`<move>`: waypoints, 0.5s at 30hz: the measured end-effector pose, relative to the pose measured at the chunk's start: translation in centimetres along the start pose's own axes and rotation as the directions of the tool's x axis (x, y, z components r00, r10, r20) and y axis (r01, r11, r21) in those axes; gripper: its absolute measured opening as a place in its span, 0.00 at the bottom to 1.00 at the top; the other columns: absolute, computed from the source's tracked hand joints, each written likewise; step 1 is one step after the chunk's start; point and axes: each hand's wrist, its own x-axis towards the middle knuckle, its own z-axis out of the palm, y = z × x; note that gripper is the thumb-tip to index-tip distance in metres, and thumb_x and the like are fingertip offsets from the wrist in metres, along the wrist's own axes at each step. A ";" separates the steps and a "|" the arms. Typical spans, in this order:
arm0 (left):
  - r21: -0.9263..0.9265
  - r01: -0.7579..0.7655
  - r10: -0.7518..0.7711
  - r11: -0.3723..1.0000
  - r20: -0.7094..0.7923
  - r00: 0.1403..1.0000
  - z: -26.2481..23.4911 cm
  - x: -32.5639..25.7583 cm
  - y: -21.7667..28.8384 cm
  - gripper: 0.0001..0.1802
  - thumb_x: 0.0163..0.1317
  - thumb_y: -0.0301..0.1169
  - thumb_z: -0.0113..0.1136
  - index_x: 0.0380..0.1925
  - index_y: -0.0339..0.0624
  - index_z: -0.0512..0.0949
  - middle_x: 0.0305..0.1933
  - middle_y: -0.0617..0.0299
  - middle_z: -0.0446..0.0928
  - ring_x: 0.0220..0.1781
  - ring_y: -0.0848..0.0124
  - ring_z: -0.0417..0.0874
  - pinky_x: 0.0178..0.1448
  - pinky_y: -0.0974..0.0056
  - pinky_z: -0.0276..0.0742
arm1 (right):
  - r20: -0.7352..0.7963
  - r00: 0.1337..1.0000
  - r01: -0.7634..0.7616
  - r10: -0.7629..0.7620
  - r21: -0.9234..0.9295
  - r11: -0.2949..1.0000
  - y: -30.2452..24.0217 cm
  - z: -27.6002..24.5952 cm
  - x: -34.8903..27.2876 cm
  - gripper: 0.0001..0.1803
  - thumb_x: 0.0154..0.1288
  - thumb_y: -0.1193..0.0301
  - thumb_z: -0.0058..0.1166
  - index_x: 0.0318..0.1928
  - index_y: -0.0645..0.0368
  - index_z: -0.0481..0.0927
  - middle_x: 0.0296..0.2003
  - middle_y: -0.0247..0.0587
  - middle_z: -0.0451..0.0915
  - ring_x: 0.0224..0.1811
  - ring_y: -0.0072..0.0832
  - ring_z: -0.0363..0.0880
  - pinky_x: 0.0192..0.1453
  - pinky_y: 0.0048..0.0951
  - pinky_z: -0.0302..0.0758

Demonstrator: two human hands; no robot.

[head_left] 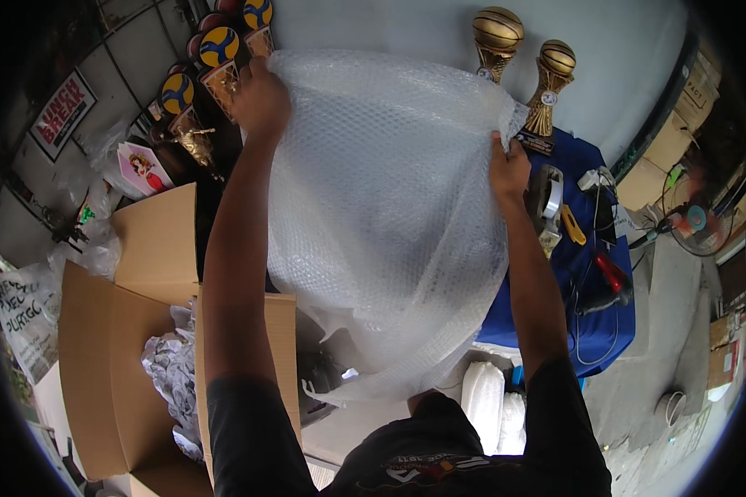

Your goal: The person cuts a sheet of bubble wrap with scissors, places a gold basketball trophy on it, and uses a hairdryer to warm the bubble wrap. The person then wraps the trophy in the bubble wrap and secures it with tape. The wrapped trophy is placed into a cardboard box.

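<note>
A large sheet of clear bubble wrap [381, 199] hangs spread between my two raised arms, its lower end drooping toward my body. At its upper left corner my left hand [262, 99] is closed on the edge, close to the volleyball trophies [219, 48]. My right hand [509, 170] pinches the right edge, just below two golden basketball trophies [497, 33]. The sheet hides most of the table beneath it. Beside my right hand lie a tape dispenser [549, 197] and a yellow cutter [573, 225] on a blue cloth [514, 319].
An open cardboard box [91, 364] with crumpled paper [172, 364] stands at my left. A red and black heat gun [609, 282] with a cord lies on the right of the blue cloth. A fan [698, 219] and stacked cartons [680, 124] stand farther right.
</note>
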 end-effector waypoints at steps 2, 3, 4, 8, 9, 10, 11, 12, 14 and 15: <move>-0.022 -0.077 0.076 0.997 -0.035 0.996 5.2 3.4 -0.1 0.16 0.66 0.31 0.51 0.53 0.44 0.71 0.51 0.49 0.77 0.52 0.49 0.81 0.49 0.46 0.81 | -0.030 1.000 0.008 -0.008 -0.001 1.000 0.9 4.1 3.6 0.29 0.70 0.45 0.51 0.33 0.64 0.73 0.27 0.59 0.81 0.35 0.58 0.82 0.41 0.51 0.75; -0.073 -0.078 0.078 0.994 0.007 0.997 7.7 4.0 -0.4 0.17 0.66 0.32 0.51 0.55 0.44 0.70 0.53 0.49 0.76 0.54 0.49 0.80 0.51 0.46 0.80 | -0.003 1.000 -0.016 0.016 -0.038 0.999 1.7 5.5 4.9 0.29 0.70 0.45 0.50 0.34 0.64 0.73 0.28 0.60 0.81 0.36 0.59 0.82 0.42 0.52 0.75; -0.130 -0.085 0.086 0.988 0.002 0.996 10.2 5.7 -0.3 0.19 0.67 0.33 0.52 0.57 0.43 0.70 0.55 0.49 0.74 0.56 0.50 0.78 0.54 0.46 0.78 | 0.000 1.000 -0.008 0.008 -0.064 0.998 2.2 7.5 7.0 0.29 0.70 0.45 0.50 0.36 0.63 0.73 0.29 0.61 0.81 0.37 0.60 0.82 0.43 0.53 0.75; 0.004 -0.062 0.060 0.998 0.155 0.986 14.4 4.7 -1.5 0.27 0.68 0.41 0.56 0.64 0.42 0.66 0.63 0.48 0.67 0.65 0.51 0.70 0.65 0.45 0.68 | 0.126 0.990 -0.019 0.055 -0.266 0.964 5.5 13.4 9.9 0.25 0.71 0.47 0.48 0.42 0.61 0.72 0.35 0.62 0.83 0.41 0.61 0.82 0.46 0.56 0.75; 0.037 -0.122 0.110 0.992 0.236 0.966 13.8 3.1 -2.1 0.32 0.68 0.46 0.57 0.66 0.43 0.64 0.66 0.47 0.61 0.67 0.50 0.65 0.68 0.45 0.63 | 0.157 0.985 -0.022 0.075 -0.320 0.947 6.2 14.6 9.9 0.25 0.72 0.48 0.48 0.43 0.60 0.72 0.36 0.62 0.83 0.42 0.60 0.82 0.46 0.57 0.76; 0.085 -0.195 0.164 0.977 0.284 0.945 12.8 1.1 -2.7 0.35 0.66 0.49 0.59 0.67 0.43 0.63 0.66 0.46 0.61 0.67 0.49 0.65 0.69 0.45 0.62 | 0.179 0.976 -0.047 0.123 -0.383 0.923 6.8 15.8 10.1 0.24 0.72 0.49 0.48 0.44 0.59 0.71 0.37 0.62 0.83 0.43 0.60 0.82 0.47 0.57 0.76; 0.161 -0.222 0.132 0.962 0.437 0.890 11.4 -1.1 -3.4 0.38 0.64 0.51 0.61 0.67 0.42 0.62 0.66 0.45 0.62 0.68 0.49 0.64 0.70 0.45 0.62 | 0.177 0.975 -0.054 0.134 -0.397 0.916 7.3 16.8 10.0 0.23 0.71 0.49 0.48 0.45 0.59 0.71 0.38 0.62 0.83 0.43 0.60 0.82 0.47 0.57 0.76; 0.150 -0.139 0.030 0.979 0.569 0.822 10.1 -3.1 -4.0 0.42 0.61 0.53 0.63 0.68 0.40 0.61 0.67 0.43 0.60 0.70 0.47 0.63 0.69 0.45 0.63 | 0.164 0.971 -0.090 0.174 -0.423 0.902 7.7 17.7 10.0 0.23 0.71 0.50 0.49 0.45 0.59 0.71 0.38 0.62 0.83 0.44 0.60 0.82 0.48 0.58 0.76; 0.177 0.039 -0.162 0.983 0.760 0.630 7.7 -6.6 -5.4 0.50 0.55 0.58 0.68 0.68 0.36 0.61 0.65 0.40 0.62 0.69 0.46 0.67 0.67 0.45 0.68 | 0.154 0.966 -0.119 0.208 -0.452 0.884 8.3 19.2 10.0 0.22 0.71 0.51 0.50 0.46 0.59 0.71 0.38 0.62 0.83 0.44 0.60 0.82 0.48 0.58 0.77; 0.179 0.116 -0.213 0.977 0.809 0.547 6.9 -7.6 -6.3 0.53 0.53 0.60 0.69 0.68 0.34 0.60 0.63 0.37 0.67 0.66 0.46 0.72 0.65 0.46 0.72 | 0.154 0.966 -0.116 0.207 -0.458 0.881 8.5 19.8 10.1 0.21 0.71 0.52 0.50 0.45 0.59 0.71 0.38 0.62 0.83 0.44 0.60 0.82 0.49 0.58 0.77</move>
